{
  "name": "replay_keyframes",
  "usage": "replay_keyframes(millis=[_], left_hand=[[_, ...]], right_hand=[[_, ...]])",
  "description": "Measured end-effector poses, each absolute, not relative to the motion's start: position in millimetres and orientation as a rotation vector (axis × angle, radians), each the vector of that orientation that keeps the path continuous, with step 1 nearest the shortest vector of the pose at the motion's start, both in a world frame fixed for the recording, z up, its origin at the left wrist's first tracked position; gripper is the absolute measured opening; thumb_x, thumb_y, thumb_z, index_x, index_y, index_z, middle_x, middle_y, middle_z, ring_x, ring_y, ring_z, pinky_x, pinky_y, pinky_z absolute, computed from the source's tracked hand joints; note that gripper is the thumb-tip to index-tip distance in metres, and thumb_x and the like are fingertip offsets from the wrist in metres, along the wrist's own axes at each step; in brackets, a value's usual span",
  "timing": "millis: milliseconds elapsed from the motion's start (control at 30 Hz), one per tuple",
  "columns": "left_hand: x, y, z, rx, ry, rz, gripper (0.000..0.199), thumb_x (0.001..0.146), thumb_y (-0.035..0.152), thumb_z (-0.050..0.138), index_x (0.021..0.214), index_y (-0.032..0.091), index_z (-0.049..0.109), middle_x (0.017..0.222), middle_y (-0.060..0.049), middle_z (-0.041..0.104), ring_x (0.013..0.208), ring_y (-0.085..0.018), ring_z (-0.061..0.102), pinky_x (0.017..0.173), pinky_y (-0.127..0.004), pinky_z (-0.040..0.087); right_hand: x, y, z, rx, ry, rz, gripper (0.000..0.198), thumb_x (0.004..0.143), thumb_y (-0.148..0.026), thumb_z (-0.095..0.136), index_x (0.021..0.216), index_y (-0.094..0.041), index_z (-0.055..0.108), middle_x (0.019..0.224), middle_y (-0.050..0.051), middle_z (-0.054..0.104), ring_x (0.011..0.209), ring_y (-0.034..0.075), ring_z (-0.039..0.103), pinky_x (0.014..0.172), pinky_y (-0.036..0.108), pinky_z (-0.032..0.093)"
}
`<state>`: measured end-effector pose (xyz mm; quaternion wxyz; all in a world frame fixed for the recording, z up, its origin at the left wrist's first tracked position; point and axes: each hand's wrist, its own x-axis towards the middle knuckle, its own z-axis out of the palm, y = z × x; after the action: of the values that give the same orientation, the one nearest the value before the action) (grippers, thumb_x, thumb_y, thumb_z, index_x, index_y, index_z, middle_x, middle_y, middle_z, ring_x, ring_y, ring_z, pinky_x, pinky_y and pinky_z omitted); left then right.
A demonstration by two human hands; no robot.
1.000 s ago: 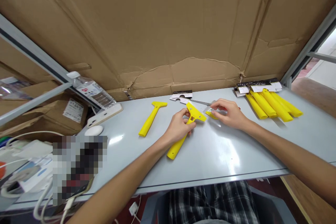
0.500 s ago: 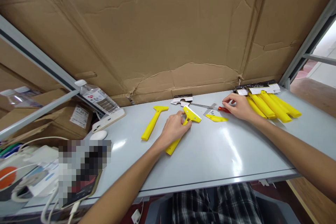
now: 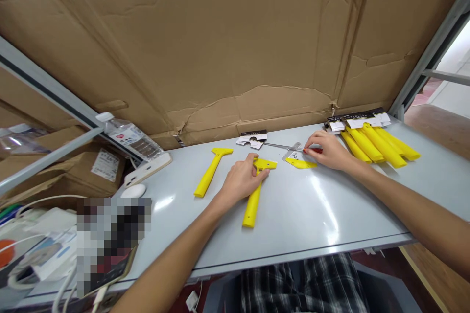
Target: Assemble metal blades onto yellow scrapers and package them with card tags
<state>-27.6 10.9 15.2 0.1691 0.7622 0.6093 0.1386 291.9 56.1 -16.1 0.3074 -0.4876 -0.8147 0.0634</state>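
My left hand (image 3: 240, 176) is closed on a yellow scraper (image 3: 252, 205), fingers and thumb at its neck just under the wide head. The scraper lies on the table with its handle pointing toward me. In my right hand (image 3: 326, 150), thumb and fingers pinch the red handle of a screwdriver (image 3: 279, 146), whose thin shaft points left. Under and beside the shaft are a loose yellow cover piece (image 3: 301, 163) and a flat clear or metallic piece (image 3: 291, 155) with dark marks. A second yellow scraper (image 3: 207, 176) rests left of my left hand.
Several yellow scrapers (image 3: 382, 146) with black-and-white cards are stacked at the right. A torn card (image 3: 252, 139) lies by the screwdriver tip. Cardboard (image 3: 257, 44) walls the back. Leftward are a plastic bottle (image 3: 132, 137), a power strip (image 3: 149, 169), cables and a phone (image 3: 110, 274).
The scraper in my left hand has turned, its handle swinging right and its head levelling. My right fingers have closed on the screwdriver handle, which they were hovering beside.
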Motion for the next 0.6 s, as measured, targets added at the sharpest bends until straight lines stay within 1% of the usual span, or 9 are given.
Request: replay_keyframes(millis=[100, 200, 333, 433, 600], left_hand=[[-26.0, 10.5, 14.7, 2.184, 1.736, 0.408, 0.057, 0.096, 0.055, 0.056, 0.14, 0.02, 0.057, 0.085, -0.004, 0.073, 0.086, -0.027, 0.068, 0.071, -0.034, 0.042], [-25.0, 10.5, 16.1, 2.183, 1.749, 0.419, 0.054, 0.097, 0.053, 0.053, 0.139, 0.019, 0.058, 0.081, -0.003, 0.072, 0.083, -0.026, 0.067, 0.07, -0.034, 0.041], [-25.5, 9.0, 19.2, 2.161, 1.717, 0.422, 0.053, 0.096, 0.051, 0.055, 0.139, 0.019, 0.058, 0.082, -0.002, 0.073, 0.082, -0.025, 0.068, 0.068, -0.033, 0.042], [-25.9, 6.4, 19.7, 2.216, 1.693, 0.392, 0.054, 0.095, 0.05, 0.057, 0.14, 0.021, 0.057, 0.089, -0.004, 0.074, 0.086, -0.025, 0.068, 0.071, -0.034, 0.043], [-23.1, 0.4, 20.7, 2.28, 1.712, 0.337, 0.059, 0.093, 0.051, 0.059, 0.144, 0.022, 0.055, 0.113, -0.01, 0.073, 0.099, -0.03, 0.069, 0.08, -0.036, 0.045]], right_hand=[[278.6, 48.2, -19.0, -1.258, -2.251, 0.048, 0.023, 0.097, -0.032, 0.057, 0.097, -0.024, 0.079, 0.111, 0.008, 0.067, 0.106, 0.017, 0.054, 0.095, 0.033, 0.037], [267.7, 44.3, -23.7, -1.27, -2.364, -0.051, 0.03, 0.1, -0.026, 0.051, 0.103, -0.03, 0.08, 0.118, 0.008, 0.067, 0.114, 0.02, 0.051, 0.092, 0.034, 0.028], [265.8, 46.7, -27.4, -1.285, -2.477, -0.133, 0.037, 0.101, -0.02, 0.047, 0.115, -0.035, 0.078, 0.122, 0.008, 0.066, 0.113, 0.02, 0.048, 0.089, 0.034, 0.022], [269.4, 49.1, -26.9, -1.268, -2.501, -0.185, 0.036, 0.101, -0.02, 0.049, 0.114, -0.037, 0.078, 0.12, 0.007, 0.067, 0.113, 0.019, 0.047, 0.09, 0.035, 0.021], [271.0, 47.4, -22.5, -1.215, -2.501, -0.224, 0.03, 0.101, -0.024, 0.052, 0.102, -0.034, 0.08, 0.114, 0.005, 0.068, 0.11, 0.018, 0.047, 0.095, 0.037, 0.022]])
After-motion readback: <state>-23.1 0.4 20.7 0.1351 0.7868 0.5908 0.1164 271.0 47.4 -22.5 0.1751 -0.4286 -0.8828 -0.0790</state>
